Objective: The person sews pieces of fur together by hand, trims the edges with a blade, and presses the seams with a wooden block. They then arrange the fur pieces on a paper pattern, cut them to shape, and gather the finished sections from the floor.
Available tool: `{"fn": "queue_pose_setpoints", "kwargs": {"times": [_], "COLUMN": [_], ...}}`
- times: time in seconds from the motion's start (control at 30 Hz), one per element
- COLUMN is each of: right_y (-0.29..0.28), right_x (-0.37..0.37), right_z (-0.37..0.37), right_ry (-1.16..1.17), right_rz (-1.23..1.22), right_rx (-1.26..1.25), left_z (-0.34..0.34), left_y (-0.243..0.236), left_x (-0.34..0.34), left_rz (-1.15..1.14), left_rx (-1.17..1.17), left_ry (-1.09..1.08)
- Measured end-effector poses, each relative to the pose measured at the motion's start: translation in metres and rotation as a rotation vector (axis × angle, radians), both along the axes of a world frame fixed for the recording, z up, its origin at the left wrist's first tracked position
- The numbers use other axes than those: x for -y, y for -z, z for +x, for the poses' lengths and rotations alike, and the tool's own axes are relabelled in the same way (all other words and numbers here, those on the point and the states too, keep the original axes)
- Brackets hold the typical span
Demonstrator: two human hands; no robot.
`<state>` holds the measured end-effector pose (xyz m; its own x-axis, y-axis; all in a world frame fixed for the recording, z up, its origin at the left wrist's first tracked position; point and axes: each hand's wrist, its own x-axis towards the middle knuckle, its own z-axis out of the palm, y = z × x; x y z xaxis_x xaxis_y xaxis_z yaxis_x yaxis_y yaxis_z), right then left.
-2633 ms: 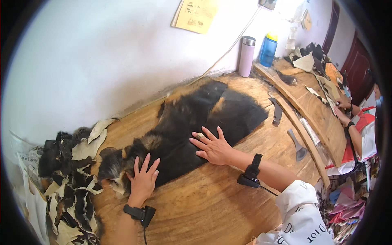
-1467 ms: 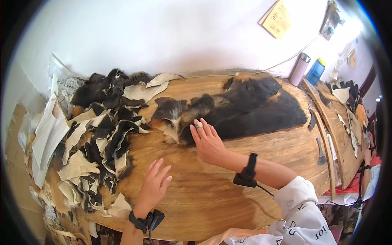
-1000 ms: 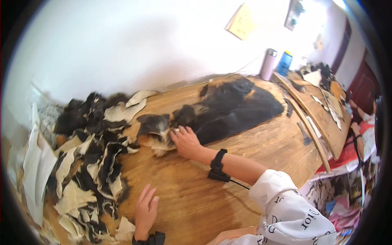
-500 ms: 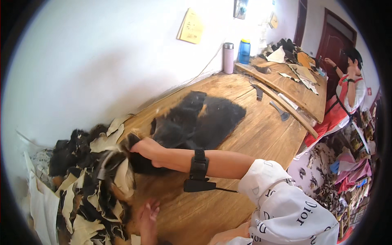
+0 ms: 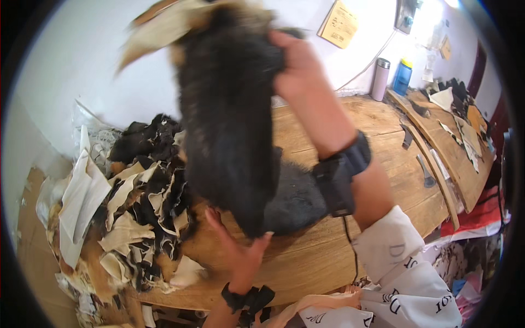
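Nearest me: my left hand (image 5: 240, 254) is open, fingertips under the hanging end of the black fur pelt (image 5: 229, 126).
Above: my right hand (image 5: 298, 68) grips its top, lifting it off the wooden table (image 5: 394, 164).
Left: scrap pile (image 5: 131, 191).
Far: two bottles (image 5: 391, 76).

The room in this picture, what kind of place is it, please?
Probably a small fur or pelt workshop. The right hand lifts a dark fur pelt above a big wooden worktable, a heap of fur and hide scraps lies at the left, and hand tools rest at the right.
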<state>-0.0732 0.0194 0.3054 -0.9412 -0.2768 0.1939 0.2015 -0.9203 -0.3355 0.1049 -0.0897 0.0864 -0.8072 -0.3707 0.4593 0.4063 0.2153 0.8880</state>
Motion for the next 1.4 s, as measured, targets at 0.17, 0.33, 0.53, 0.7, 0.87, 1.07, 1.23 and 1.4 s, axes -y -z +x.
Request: {"fn": "queue_pose_setpoints", "kwargs": {"times": [0.17,0.33,0.53,0.7,0.87,1.07,1.23,1.4], "right_y": [0.033,0.117,0.246,0.303,0.332,0.331,0.322,0.296], "right_x": [-0.135,-0.314,-0.492,-0.58,-0.621,-0.617,-0.609,-0.553], "right_z": [-0.017,-0.039,0.006,0.063,0.098,0.104,0.109,0.132], "right_ry": [0.321,0.447,0.507,0.822,0.792,0.694,0.664,0.61], "right_rz": [0.051,0.149,0.163,0.232,0.164,0.191,0.191,0.224], "right_rx": [0.113,0.14,0.305,0.434,0.411,0.378,0.34,0.374], "left_z": [-0.027,-0.048,-0.054,-0.044,-0.073,-0.068,-0.057,-0.059], "left_y": [0.008,0.008,0.04,0.012,0.028,0.052,0.063,0.045], "left_x": [-0.077,-0.135,-0.231,-0.254,-0.189,-0.138,-0.135,-0.159], "left_rz": [-0.421,-0.955,-1.339,-0.905,-0.523,0.442,0.484,0.461], "left_rx": [0.002,0.042,-0.08,0.037,0.282,0.766,0.754,0.83], "left_ry": [-0.176,-0.027,0.243,0.666,-0.283,0.258,0.464,0.261]}}
